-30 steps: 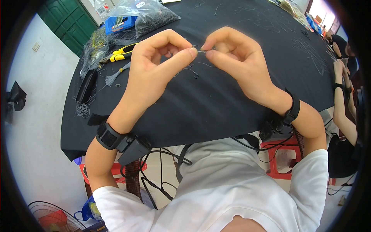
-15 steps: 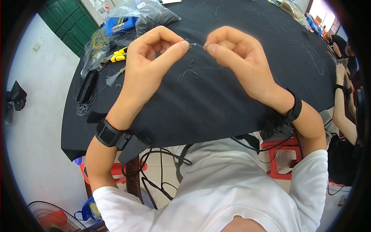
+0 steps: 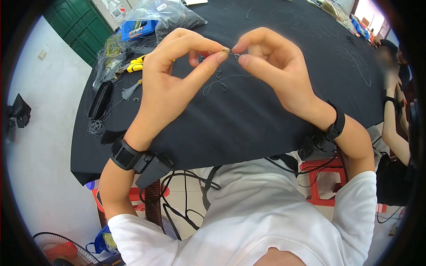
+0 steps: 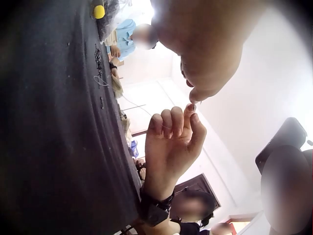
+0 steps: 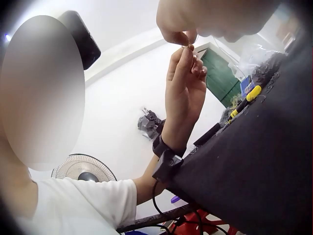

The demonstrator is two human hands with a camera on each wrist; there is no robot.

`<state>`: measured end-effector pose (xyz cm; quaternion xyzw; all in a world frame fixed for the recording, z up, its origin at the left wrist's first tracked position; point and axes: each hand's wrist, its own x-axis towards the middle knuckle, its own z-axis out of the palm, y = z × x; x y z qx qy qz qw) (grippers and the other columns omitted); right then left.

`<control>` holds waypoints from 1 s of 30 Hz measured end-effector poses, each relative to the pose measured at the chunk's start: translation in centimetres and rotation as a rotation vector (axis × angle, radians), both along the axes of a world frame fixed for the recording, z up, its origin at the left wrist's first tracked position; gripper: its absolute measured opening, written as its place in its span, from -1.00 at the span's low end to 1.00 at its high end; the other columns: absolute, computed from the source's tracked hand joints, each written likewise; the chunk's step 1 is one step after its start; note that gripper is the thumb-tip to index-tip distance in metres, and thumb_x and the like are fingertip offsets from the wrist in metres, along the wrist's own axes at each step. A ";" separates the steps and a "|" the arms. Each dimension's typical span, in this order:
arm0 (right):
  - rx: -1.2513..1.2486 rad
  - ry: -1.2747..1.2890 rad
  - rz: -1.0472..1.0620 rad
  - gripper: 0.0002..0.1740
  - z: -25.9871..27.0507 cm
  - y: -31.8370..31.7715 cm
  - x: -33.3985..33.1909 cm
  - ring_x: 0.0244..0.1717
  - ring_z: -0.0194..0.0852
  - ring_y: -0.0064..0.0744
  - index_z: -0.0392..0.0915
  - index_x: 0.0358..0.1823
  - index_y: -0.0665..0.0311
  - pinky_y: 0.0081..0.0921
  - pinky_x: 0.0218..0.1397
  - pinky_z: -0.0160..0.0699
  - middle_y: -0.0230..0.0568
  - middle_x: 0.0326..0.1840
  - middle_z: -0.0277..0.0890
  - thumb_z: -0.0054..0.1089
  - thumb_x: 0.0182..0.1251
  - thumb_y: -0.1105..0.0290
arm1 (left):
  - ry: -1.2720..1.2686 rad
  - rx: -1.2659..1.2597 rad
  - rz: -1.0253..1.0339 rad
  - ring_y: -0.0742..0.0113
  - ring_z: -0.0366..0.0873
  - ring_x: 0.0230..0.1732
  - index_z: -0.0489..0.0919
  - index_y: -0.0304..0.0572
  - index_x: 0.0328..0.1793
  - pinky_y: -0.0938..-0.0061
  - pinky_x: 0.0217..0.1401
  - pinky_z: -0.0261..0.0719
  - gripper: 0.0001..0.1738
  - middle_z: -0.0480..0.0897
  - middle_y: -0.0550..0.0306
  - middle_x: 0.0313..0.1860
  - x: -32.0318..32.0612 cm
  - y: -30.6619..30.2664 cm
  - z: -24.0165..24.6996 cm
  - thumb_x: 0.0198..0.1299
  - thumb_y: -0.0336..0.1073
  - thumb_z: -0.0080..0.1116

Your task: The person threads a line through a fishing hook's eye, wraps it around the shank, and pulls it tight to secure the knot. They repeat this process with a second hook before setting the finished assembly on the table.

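In the head view the left hand (image 3: 175, 75) pinches a tiny hook-like piece (image 3: 227, 50) between thumb and forefinger above the black cloth. Facing it, the right hand (image 3: 282, 66) has its thumb and forefinger close to that piece, with a thin line at the tips; a small gap shows between those two fingertips. Below the hands, a dark hook (image 3: 224, 87) with a loop of line lies on the cloth, and a smaller hook (image 3: 218, 74) is just above it. The right wrist view shows the left hand (image 5: 186, 88) upright, its fingertips meeting the right hand's.
Yellow-handled pliers (image 3: 135, 64), a black case (image 3: 100, 99) and a bundle of pale line (image 3: 129, 91) lie to the left. Behind them are a blue box (image 3: 138, 29) and a plastic bag of dark pieces (image 3: 177, 22). Loose line (image 3: 357, 62) lies at the right; other people sit beyond.
The left hand first drew away to the left, then came back toward the right hand with its forefinger straighter. The right thumb and forefinger have parted slightly.
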<state>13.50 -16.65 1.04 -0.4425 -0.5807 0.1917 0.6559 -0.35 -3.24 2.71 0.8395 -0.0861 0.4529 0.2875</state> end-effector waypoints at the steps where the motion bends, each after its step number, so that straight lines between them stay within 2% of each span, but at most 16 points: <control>1: -0.001 -0.005 -0.008 -0.88 0.0 0.0 0.0 -0.62 -0.04 -0.89 0.51 -0.26 0.32 -0.79 -0.56 -0.06 -0.66 -0.65 0.11 0.17 0.18 0.48 | 0.000 0.003 -0.004 0.54 0.30 -0.46 0.66 -0.19 -0.33 0.67 -0.37 0.30 -0.89 0.56 0.31 -0.43 0.0 0.0 -0.1 -0.05 -0.49 0.28; 5: -0.008 -0.036 -0.027 -0.89 -0.1 0.1 0.1 -0.62 -0.05 -0.89 0.51 -0.28 0.33 -0.81 -0.56 -0.06 -0.66 -0.65 0.10 0.17 0.18 0.48 | 0.071 0.050 -0.025 0.52 0.34 -0.35 0.61 -0.32 -0.26 0.66 -0.26 0.26 -0.85 0.49 0.22 -0.37 -0.4 -0.2 0.1 0.00 -0.61 0.21; 8: -0.025 -0.035 -0.014 -0.89 -0.2 0.1 0.0 -0.62 -0.05 -0.90 0.51 -0.28 0.33 -0.81 -0.55 -0.05 -0.67 -0.65 0.11 0.17 0.18 0.48 | 0.004 0.060 0.004 0.53 0.32 -0.47 0.65 -0.19 -0.33 0.66 -0.39 0.31 -0.88 0.54 0.29 -0.44 -0.1 -0.3 0.0 -0.06 -0.49 0.27; 14: -0.051 0.095 0.048 -0.89 -0.2 0.3 -0.1 -0.48 0.24 -0.86 0.51 -0.27 0.34 -0.83 -0.47 0.16 -0.54 -0.51 0.39 0.12 0.21 0.45 | 0.017 0.045 0.013 0.56 0.35 -0.45 0.64 -0.22 -0.32 0.67 -0.36 0.32 -0.89 0.56 0.30 -0.42 -0.3 -0.1 0.0 -0.02 -0.49 0.26; 16: -0.147 0.022 0.058 -0.88 0.4 0.0 0.5 -0.41 0.26 -0.79 0.52 -0.25 0.24 -0.79 -0.38 0.20 -0.52 -0.39 0.44 0.10 0.25 0.37 | 0.031 -0.280 -0.020 0.60 0.37 -0.41 0.63 -0.26 -0.28 0.67 -0.34 0.32 -0.90 0.57 0.32 -0.38 -0.4 0.0 -0.2 0.03 -0.47 0.25; 18: -0.247 0.003 0.006 -0.86 1.8 0.0 1.2 -0.39 0.33 -0.76 0.55 -0.26 0.23 -0.79 -0.35 0.29 -0.50 -0.37 0.48 0.13 0.23 0.34 | 0.044 -0.609 -0.051 0.67 0.39 -0.34 0.61 -0.28 -0.22 0.70 -0.30 0.32 -0.87 0.58 0.35 -0.33 -0.3 0.3 -0.4 0.11 -0.41 0.23; 22: -0.365 -0.214 -0.004 -0.84 4.5 0.3 4.2 -0.37 0.39 -0.71 0.58 -0.27 0.26 -0.73 -0.35 0.36 -0.44 -0.37 0.51 0.15 0.23 0.34 | 0.052 -0.763 0.070 0.67 0.31 -0.36 0.63 -0.20 -0.18 0.75 -0.28 0.20 -0.83 0.52 0.41 -0.37 0.1 3.1 -0.5 0.16 -0.29 0.20; 24: -0.395 -0.271 -0.020 -0.84 5.9 -0.6 5.0 -0.37 0.40 -0.70 0.59 -0.27 0.27 -0.71 -0.34 0.39 -0.42 -0.37 0.52 0.16 0.23 0.34 | 0.053 -0.869 -0.021 0.66 0.20 -0.44 0.62 -0.24 -0.18 0.73 -0.32 0.15 -0.79 0.43 0.42 -0.45 -0.3 3.5 -0.5 0.16 -0.25 0.19; 26: -0.393 -0.318 -0.063 -0.83 7.1 -2.0 6.0 -0.36 0.42 -0.69 0.59 -0.27 0.27 -0.70 -0.33 0.42 -0.41 -0.36 0.53 0.18 0.22 0.33 | 0.065 -0.888 -0.029 0.66 0.19 -0.45 0.61 -0.25 -0.18 0.73 -0.34 0.14 -0.79 0.42 0.42 -0.46 -0.1 3.3 -0.9 0.16 -0.27 0.18; 30: -0.448 -0.423 -0.188 -0.83 9.2 -5.0 8.5 -0.35 0.44 -0.69 0.60 -0.27 0.25 -0.72 -0.30 0.43 -0.43 -0.36 0.54 0.18 0.22 0.32 | 0.352 -0.818 -0.125 0.66 0.23 -0.44 0.59 -0.25 -0.14 0.74 -0.37 0.15 -0.80 0.43 0.41 -0.45 0.6 1.6 -1.3 0.17 -0.31 0.15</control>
